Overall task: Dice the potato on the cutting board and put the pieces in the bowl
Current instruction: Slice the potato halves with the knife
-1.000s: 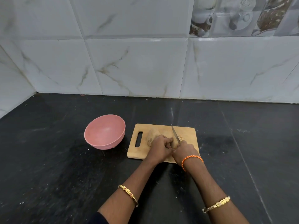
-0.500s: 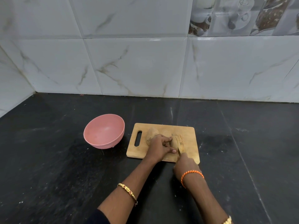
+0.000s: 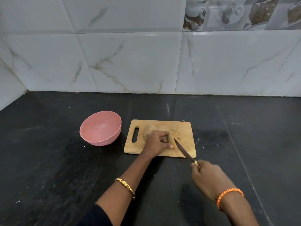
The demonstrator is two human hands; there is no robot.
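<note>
1. A person works at a black counter [image 3: 48,168] backed by white marble-look tiles [image 3: 130,62], seen from a head cam looking down.
2. Centre of frame: a wooden board [image 3: 187,128], handle slot [image 3: 135,134] at its left end, lies flat on the counter.
3. The potato [image 3: 149,130] sits on the board's left-centre, already cut: one brown-skinned part shows above the left hand, a 2nd piece [image 3: 171,139] just right of the fingers.
4. Left hand [image 3: 156,142] is closed down over the potato, fingers curled on top, thumb pointing right w/ its tip against the 2nd piece.
5. Right hand [image 3: 210,178], lower right of centre, is off the board & over the counter, fist clamped on the knife [image 3: 184,150] handle; a yellowish bit of the handle shows at the top of the fist.
6. The blade runs diagonally up-left from the fist, across the board's near edge, tip at the right side of the 2nd piece.
7. Thin cut marks score the board just right of the potato.
8. Pink bowl [image 3: 101,128], left of the board & close to it but not touching, stands upright; no pieces visible inside.
9. Gold bangle [image 3: 125,187] on the left wrist, orange braided band [image 3: 229,197] on the right.
10. Upper right of frame: a patterned tile [image 3: 236,12] w/ cups pictured.
</note>
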